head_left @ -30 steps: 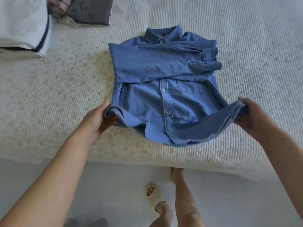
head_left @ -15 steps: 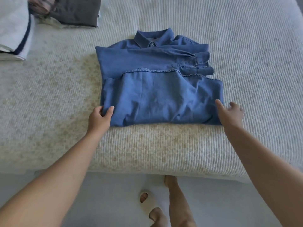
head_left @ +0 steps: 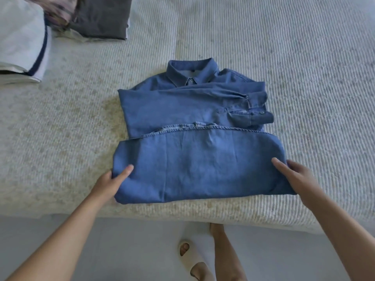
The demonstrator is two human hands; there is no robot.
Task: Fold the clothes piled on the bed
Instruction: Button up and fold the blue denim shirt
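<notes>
Denim, mid-blue, makes up the shirt (head_left: 194, 159) that lies on the bed (head_left: 304, 67), close to the bed's near edge. The shirt is face up at its far end, where the buttoned collar (head_left: 191, 72) shows. Both sleeves (head_left: 203, 102) are folded across the chest, their cuffs stacked at the shirt's right side. The lower part of the shirt is turned up over the body, so its stitched hem (head_left: 203, 129) runs across the middle, just on the near side of the cuffs, and the plain back of the cloth faces up.

At the shirt's near left corner the left hand (head_left: 110, 183) grips the folded edge: the thumb lies on top of the cloth and the other fingers are out of sight under or behind the fold. At the near right corner the right hand (head_left: 294, 177) rests against the fold with its fingers fairly straight, one lying on the cloth, the others at or past the shirt's right edge; whether any of them curl under the cloth cannot be told.

Beyond the shirt to the left, near the bed's far side, sits a folded dark grey garment (head_left: 101, 17), and left of that a white garment with a navy stripe (head_left: 26, 43). On the near side of the shirt, below the bed's edge, a bare leg and a foot in a cream slipper (head_left: 188, 256) stand on the pale floor (head_left: 121, 250).
</notes>
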